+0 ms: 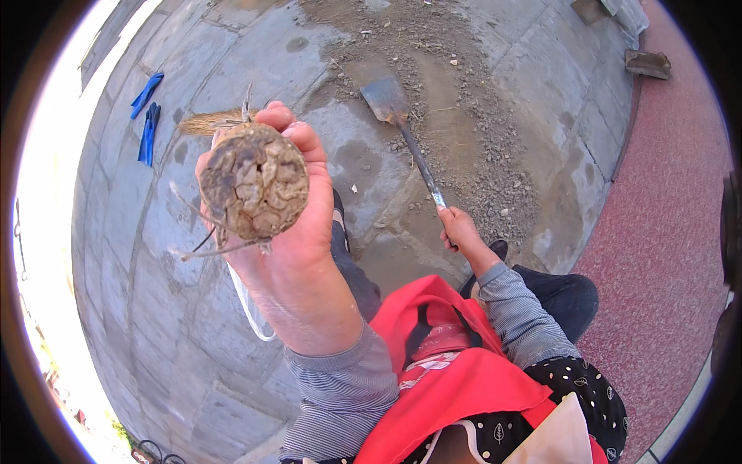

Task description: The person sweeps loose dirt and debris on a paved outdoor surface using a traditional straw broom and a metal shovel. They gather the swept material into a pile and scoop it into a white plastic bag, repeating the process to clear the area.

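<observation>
My left hand [301, 197] is raised close to the camera and grips a straw hand broom by its bound handle, whose round, cracked butt end [255, 182] faces me. Frayed cord ends hang from the handle, and the broom's bristles [211, 123] show behind it, pointing left. My right hand [461, 229] is closed round the short dark handle of a metal shovel [387, 100]. The shovel's worn flat blade lies over the edge of a strip of loose gravel and dirt [493, 168].
Two blue gloves [147, 95] [149, 134] lie on the grey stone paving [133, 203] at the left. Red paving [666, 191] runs along the right, with a broken block [647, 64] at its edge. Pale plastic sheeting [629, 20] lies at the upper right.
</observation>
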`<state>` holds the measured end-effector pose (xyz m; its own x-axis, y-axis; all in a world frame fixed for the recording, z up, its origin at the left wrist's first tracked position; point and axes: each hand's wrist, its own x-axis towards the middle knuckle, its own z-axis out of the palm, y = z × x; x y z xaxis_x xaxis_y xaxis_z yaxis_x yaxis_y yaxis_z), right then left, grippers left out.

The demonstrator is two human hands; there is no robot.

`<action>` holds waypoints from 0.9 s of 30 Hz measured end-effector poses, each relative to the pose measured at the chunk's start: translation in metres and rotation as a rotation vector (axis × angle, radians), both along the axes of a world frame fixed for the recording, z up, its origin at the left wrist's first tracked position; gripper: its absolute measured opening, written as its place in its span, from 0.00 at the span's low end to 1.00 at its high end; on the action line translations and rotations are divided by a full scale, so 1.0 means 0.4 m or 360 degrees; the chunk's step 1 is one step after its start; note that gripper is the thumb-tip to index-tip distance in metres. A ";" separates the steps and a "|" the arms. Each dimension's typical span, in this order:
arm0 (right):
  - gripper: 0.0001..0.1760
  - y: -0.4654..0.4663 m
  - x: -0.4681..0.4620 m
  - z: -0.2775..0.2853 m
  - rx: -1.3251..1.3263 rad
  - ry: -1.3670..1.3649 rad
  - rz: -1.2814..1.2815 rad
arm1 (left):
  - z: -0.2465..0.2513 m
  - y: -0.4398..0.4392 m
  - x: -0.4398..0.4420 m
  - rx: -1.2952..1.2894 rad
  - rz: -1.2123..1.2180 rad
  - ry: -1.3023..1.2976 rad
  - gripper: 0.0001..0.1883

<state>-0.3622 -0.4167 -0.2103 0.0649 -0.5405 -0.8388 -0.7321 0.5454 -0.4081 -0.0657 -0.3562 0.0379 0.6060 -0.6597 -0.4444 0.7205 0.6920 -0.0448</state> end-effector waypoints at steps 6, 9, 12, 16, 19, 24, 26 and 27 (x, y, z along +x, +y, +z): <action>0.21 -0.131 0.122 -0.017 -0.0067 -0.0086 0.0015 | -0.026 0.021 0.007 -0.0105 -0.0090 0.0035 0.18; 0.21 -0.247 0.203 -0.042 -0.0008 -0.0153 0.0000 | -0.041 0.022 0.000 -0.0097 -0.0104 -0.0001 0.19; 0.18 -0.217 0.219 -0.025 0.0135 -0.0325 -0.0061 | -0.022 0.041 0.014 -0.0192 0.0037 -0.0079 0.16; 0.14 -0.133 0.119 -0.067 0.0381 -0.0574 -0.0314 | 0.005 0.030 -0.002 0.0026 0.0098 0.0067 0.20; 0.14 -0.100 0.107 -0.058 0.0577 -0.0779 -0.0453 | -0.024 0.049 0.013 -0.0145 0.0026 0.0009 0.18; 0.08 -0.126 0.119 0.015 0.0296 -0.0774 -0.0350 | -0.019 0.073 0.036 -0.0132 0.0077 0.0059 0.23; 0.09 -0.169 0.127 -0.003 0.0032 -0.0683 -0.0269 | -0.013 0.067 0.023 -0.0098 0.0096 0.0074 0.31; 0.09 -0.192 0.149 -0.011 -0.0092 -0.0651 -0.0216 | -0.007 0.073 0.024 -0.0091 0.0095 0.0057 0.31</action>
